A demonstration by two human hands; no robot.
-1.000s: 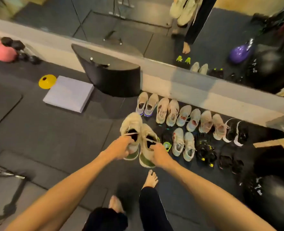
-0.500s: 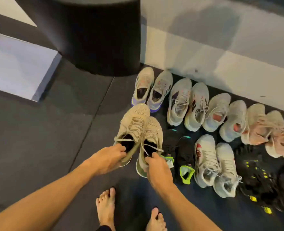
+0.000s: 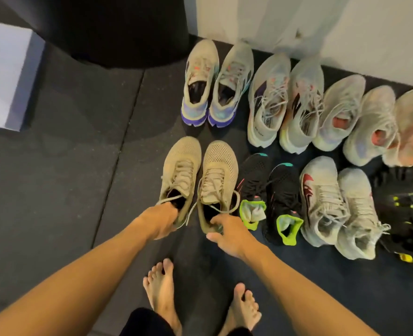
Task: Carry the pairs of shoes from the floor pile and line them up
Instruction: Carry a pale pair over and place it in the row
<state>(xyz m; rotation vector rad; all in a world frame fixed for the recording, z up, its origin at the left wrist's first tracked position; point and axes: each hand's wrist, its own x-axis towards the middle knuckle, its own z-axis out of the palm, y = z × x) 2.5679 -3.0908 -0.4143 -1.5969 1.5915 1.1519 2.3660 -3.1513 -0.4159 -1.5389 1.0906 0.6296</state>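
Head view: beige pair has come down since 1 s ago. Then it was held up w/ both hands over the rows; half a sec ago lower, angled toward the gap at the left end of the near row; now left beige shoe (image 3: pixel 181 175) & right beige shoe (image 3: pixel 216 180) sit toes-to-wall on the floor (image 3: pixel 79 154), side by side, just left of the black pair w/ neon-green collars (image 3: pixel 271 197). Cam has also dipped closer, so the mirror and gym gear up top are out of frame.

Meaning for task, my read: this pair is basically placed and extends the near row leftwards, right behind the purple-soled pair (image 3: pixel 212 86) in the back row. Looks aligned w/ its neighbours, toes roughly level w/ the black pair's. Prob. only the release is left, then back to the pile for another pair. Pile itself not in view, so can't say how many remain.

Hands: left hand (image 3: pixel 160 220) has fingers tucked into the heel opening of the left beige shoe, gripping its collar, wrist bent down. Right hand (image 3: pixel 227 232) pinches the heel rim of the right beige shoe, thumb out to the side, fingers curled over the back edge. Neither has let go. Both forearms reach fwd and down, nearly parallel, converging on the heels. Bare feet (image 3: pixel 161 289) stand just behind the pair.

Black curved object (image 3: pixel 118 27) & pale pad (image 3: pixel 4 73) sit off to the left, well apart from the rows.
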